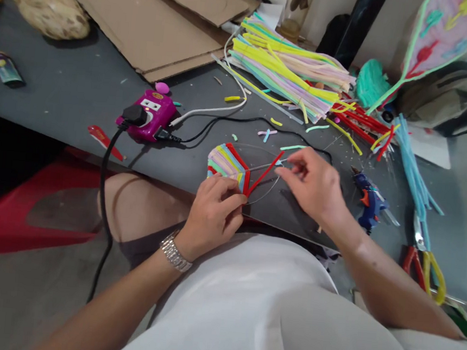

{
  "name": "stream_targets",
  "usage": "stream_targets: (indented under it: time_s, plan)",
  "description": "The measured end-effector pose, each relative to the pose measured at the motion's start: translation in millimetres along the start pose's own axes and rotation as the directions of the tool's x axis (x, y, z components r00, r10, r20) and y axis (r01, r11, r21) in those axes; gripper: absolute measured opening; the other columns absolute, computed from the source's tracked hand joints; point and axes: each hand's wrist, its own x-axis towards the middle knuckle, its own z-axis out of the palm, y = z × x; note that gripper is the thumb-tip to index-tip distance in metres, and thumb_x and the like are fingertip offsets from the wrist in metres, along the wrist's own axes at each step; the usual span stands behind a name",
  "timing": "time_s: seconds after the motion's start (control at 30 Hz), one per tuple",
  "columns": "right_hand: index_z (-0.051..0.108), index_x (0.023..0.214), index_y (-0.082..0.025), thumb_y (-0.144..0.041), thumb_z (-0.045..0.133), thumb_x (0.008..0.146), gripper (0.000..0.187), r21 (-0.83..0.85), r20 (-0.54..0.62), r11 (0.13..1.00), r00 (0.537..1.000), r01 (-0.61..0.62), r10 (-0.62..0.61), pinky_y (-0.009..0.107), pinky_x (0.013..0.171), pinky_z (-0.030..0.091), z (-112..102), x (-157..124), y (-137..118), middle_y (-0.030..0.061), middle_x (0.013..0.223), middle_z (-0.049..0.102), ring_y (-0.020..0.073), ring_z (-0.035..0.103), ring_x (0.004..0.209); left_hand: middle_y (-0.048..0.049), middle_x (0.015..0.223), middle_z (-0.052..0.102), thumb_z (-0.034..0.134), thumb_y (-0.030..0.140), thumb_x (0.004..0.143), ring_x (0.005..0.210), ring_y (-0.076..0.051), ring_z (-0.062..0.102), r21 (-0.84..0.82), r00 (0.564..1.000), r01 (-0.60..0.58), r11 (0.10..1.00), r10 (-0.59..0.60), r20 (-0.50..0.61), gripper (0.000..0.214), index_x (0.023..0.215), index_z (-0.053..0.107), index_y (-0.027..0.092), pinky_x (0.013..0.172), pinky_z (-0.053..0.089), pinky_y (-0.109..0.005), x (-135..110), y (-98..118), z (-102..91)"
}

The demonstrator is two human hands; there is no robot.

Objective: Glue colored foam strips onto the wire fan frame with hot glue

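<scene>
The fingers of the left hand (214, 212) are closed on a fan of striped multicoloured pipe cleaners (226, 166) on a thin metal wire loop (268, 194), near the edge of the dark grey tabletop (72, 95). The fingers of the right hand (314, 185) are pinched narrowly beside a red pipe cleaner (264, 173); what they hold cannot be told. If the grip is loosened, the stems could slip along the wire.

Your left hand (213, 217) sits low, near 6 o'clock, curled shut with the fingers on top. Your right hand (314, 185) is at about 3 o'clock, with finger and thumb pinched close, pointing to 9 o'clock. Your left arm (124, 301) comes from 7 o'clock, your right arm (395, 287) from 4 o'clock.
</scene>
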Motion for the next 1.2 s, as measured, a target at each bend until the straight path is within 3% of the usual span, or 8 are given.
stream_targets:
  time_s: [0.2,0.43,0.57,0.67,0.77,0.93,1.03,1.2]
  plan:
    - [0.066,0.069,-0.021,-0.033,0.069,0.084,0.019,-0.193,0.125,0.919,0.92,-0.344,0.37,0.028,0.058,0.034,-64.8,-51.3,47.8,-0.0031,0.057,0.06,0.0129,0.051,0.054,-0.0103,0.105,0.067,0.055,0.015,0.093,0.095,-0.027,0.06,0.07,0.983,-0.124,0.99,0.112,0.146,0.018,0.096,0.072,0.019,0.086,0.046,-0.047,10.8,-9.1,-15.9]
    - [0.064,0.06,-0.021,-0.046,0.071,0.08,0.033,-0.21,0.203,0.859,0.839,-0.466,0.505,0.028,0.054,0.033,-49.6,-72.1,56.0,-0.0003,0.057,0.062,0.0132,0.051,0.053,-0.0063,0.097,0.067,0.054,0.023,0.093,0.095,-0.027,0.062,0.065,0.939,-0.153,0.986,0.124,0.32,0.022,0.087,0.075,0.024,0.078,0.04,-0.041,34.9,-16.2,-28.9]
    - [0.061,0.056,-0.02,-0.044,0.073,0.074,0.032,-0.012,0.254,0.854,0.825,-0.52,0.505,0.026,0.048,0.031,-55.2,-73.7,58.8,-0.0016,0.049,0.057,0.0104,0.045,0.045,-0.0047,0.099,0.067,0.058,0.028,0.091,0.095,-0.024,0.061,0.003,0.888,-0.082,0.997,0.072,0.454,0.02,0.088,0.078,0.027,0.078,0.038,-0.037,49.8,-21.8,-32.6]
    - [0.061,0.069,-0.021,-0.049,0.076,0.075,0.033,0.362,0.34,0.72,0.803,-0.592,0.489,0.023,0.044,0.035,-54.0,-72.4,43.3,-0.001,0.055,0.065,0.0099,0.048,0.043,-0.0047,0.098,0.067,0.06,0.029,0.091,0.093,-0.021,0.061,-0.057,0.848,-0.051,0.997,0.073,0.525,0.02,0.086,0.079,0.026,0.081,0.039,-0.035,59.5,-28.1,-33.2]
    - [0.063,0.08,-0.021,-0.047,0.077,0.08,0.03,0.619,0.318,0.607,0.866,-0.497,0.385,0.023,0.046,0.045,-29.3,-68.2,9.4,0.0012,0.064,0.071,0.0119,0.058,0.049,-0.0048,0.094,0.068,0.062,0.028,0.09,0.09,-0.019,0.06,-0.097,0.817,-0.036,0.995,0.085,0.57,0.02,0.085,0.08,0.024,0.079,0.041,-0.033,67.5,-33.0,-32.9]
    - [0.066,0.091,-0.022,-0.035,0.067,0.094,0.014,0.684,0.079,0.719,0.992,-0.126,0.099,0.029,0.071,0.06,32.8,-58.7,-29.3,0.0036,0.088,0.075,0.0154,0.071,0.075,-0.0035,0.087,0.07,0.067,0.021,0.084,0.085,-0.018,0.062,-0.165,0.801,-0.042,0.985,0.132,0.584,0.015,0.084,0.082,0.024,0.076,0.042,-0.029,75.0,-37.9,-29.7]
    - [0.067,0.098,-0.023,-0.027,0.062,0.098,0.007,0.61,0.018,0.791,0.998,0.033,-0.056,0.03,0.078,0.059,49.5,-55.6,-27.8,0.0031,0.094,0.074,0.015,0.072,0.082,-0.0028,0.084,0.07,0.07,0.016,0.081,0.085,-0.018,0.062,-0.161,0.816,-0.045,0.986,0.129,0.563,0.016,0.083,0.082,0.026,0.074,0.041,-0.029,75.3,-40.0,-26.5]
    - [0.066,0.1,-0.023,-0.023,0.06,0.1,0.006,0.565,0.009,0.819,0.992,0.1,-0.127,0.029,0.077,0.057,49.7,-54.1,-20.2,0.0018,0.095,0.074,0.0139,0.071,0.081,-0.0025,0.081,0.068,0.072,0.016,0.082,0.081,-0.017,0.061,-0.188,0.83,-0.023,0.982,0.124,0.545,0.014,0.08,0.082,0.025,0.074,0.041,-0.029,73.5,-41.5,-24.0]
